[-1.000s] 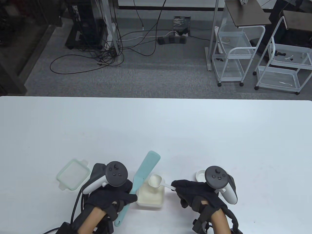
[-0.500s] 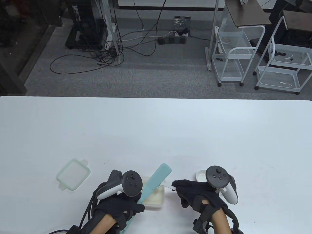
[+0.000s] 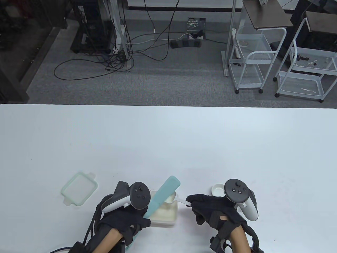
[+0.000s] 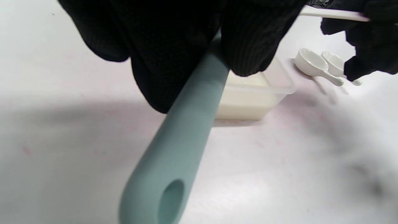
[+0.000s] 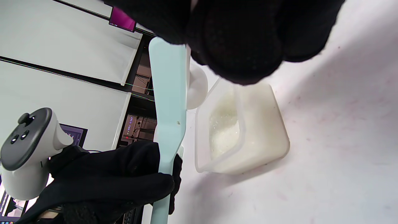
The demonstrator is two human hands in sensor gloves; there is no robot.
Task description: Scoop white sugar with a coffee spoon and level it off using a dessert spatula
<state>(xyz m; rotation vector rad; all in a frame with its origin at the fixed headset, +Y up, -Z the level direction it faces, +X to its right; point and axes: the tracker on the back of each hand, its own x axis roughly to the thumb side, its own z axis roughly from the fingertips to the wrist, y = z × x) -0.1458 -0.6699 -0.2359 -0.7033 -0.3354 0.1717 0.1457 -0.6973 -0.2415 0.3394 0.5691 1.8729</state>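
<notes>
Above the sugar container [image 3: 164, 213], our left hand [image 3: 123, 218] clasps the stiff, light spatula [image 3: 163, 196] mid-handle; our right hand [image 3: 210, 208] pinches the coffee spoon [image 3: 177, 200] (light, easily spilled) at its handle end.

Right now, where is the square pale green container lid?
In the table view the square pale green container lid lies flat on the white table, near its front edge, left of the left hand and apart from it.

The coffee spoon [image 3: 176, 199] shows little of its bowl in the table view — the dessert spatula [image 3: 163, 197] blade lies across it, so its sugar fill cannot be judged. The spatula's handle end (near the tabletop's front edge) disappears under the left hand [image 3: 123, 221].
</notes>
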